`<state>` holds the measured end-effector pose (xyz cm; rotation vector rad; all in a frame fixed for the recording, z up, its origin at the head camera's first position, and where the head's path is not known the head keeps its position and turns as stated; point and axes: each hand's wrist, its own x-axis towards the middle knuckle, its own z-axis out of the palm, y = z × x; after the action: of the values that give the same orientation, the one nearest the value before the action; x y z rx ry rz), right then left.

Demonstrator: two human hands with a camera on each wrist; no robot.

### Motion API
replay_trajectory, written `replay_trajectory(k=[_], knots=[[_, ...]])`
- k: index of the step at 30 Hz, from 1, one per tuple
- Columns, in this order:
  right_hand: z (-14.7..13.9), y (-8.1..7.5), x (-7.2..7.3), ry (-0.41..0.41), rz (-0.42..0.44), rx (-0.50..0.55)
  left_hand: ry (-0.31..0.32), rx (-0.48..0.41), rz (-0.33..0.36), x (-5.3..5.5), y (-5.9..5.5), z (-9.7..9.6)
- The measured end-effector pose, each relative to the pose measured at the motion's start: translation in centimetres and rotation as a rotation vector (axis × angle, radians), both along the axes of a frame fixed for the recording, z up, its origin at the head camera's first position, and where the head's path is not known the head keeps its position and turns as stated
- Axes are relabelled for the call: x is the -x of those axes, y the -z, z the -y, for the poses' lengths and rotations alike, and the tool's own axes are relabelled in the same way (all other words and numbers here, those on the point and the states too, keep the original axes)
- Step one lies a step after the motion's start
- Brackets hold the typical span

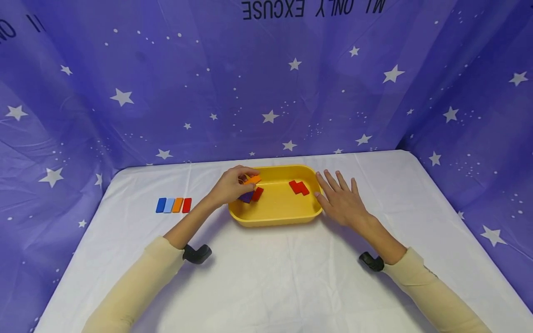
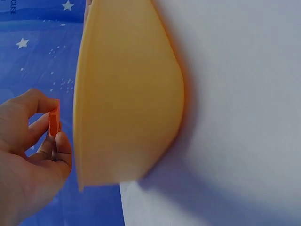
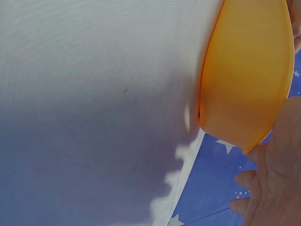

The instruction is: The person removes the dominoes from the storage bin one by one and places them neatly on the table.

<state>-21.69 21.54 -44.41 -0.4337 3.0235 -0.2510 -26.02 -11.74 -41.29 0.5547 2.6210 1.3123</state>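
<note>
Between thumb and fingers, my left hand [image 1: 234,185] pinches an orange block [image 1: 253,179] over the left end of a yellow tray [image 1: 275,223]. In the left wrist view the same orange block [image 2: 53,118] shows edge-on, beside the tray's wall [image 2: 127,94]. Beneath that hand, a purple block [image 1: 246,197] and a red block [image 1: 258,194] lie in the tray, partly hidden by the fingers. A red zigzag piece [image 1: 299,188] lies at the tray's right end. My right hand [image 1: 343,201] has its fingers spread straight, right at the tray's right rim.
Left of the tray, a dark blue tile [image 1: 161,205], a light blue tile [image 1: 169,205], an orange tile [image 1: 177,205] and a red tile [image 1: 187,205] stand in a row on the white tablecloth [image 1: 275,277]. A purple star-patterned curtain [image 1: 233,92] rises behind the table.
</note>
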Motion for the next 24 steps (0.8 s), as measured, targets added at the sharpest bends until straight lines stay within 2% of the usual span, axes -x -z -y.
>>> replay_trajectory(k=[7, 13, 19, 24], knots=[[-0.1, 0.1, 0.1, 0.002, 0.008, -0.010, -0.094, -0.018, 0.020, -1.4, -0.8, 3.9], [-0.1, 0.1, 0.1, 0.003, 0.011, -0.006, -0.192, -0.021, 0.047, -2.5, -1.0, 8.0], [0.0, 0.1, 0.1, 0.008, 0.013, -0.003, -0.278, -0.020, 0.067, -3.5, -0.5, 12.1], [0.0, 0.2, 0.1, 0.009, 0.009, 0.000, -0.319, -0.016, 0.077, -4.3, 0.6, 14.9]])
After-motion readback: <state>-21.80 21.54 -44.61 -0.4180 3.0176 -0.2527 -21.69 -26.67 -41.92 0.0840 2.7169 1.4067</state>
